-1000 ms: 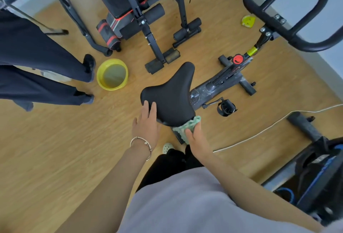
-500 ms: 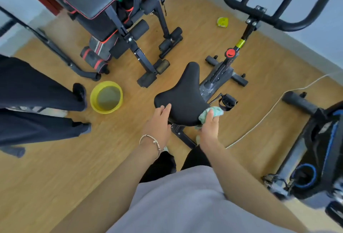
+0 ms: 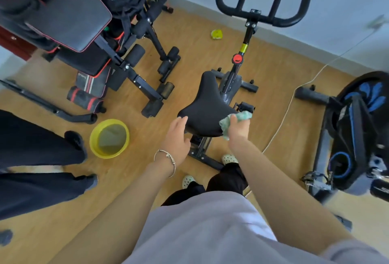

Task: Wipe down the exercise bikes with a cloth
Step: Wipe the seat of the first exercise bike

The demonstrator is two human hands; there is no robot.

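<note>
Green cloth (image 3: pixel 235 119) was bunched in the curled fingers of the right hand (image 3: pixel 239 130) at the right rear of the saddle (image 3: pixel 207 106); the left hand (image 3: pixel 176 137), fingers nearly straight, steadied its left rear. Overlapping strokes toward the nose seemed best.

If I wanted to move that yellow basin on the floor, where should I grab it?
Take the yellow basin by its rim, a hand on each opposite side, coming down from above. It sits upright and open, seems to hold liquid, and shows no handles, so a level lift looks safest.
</note>
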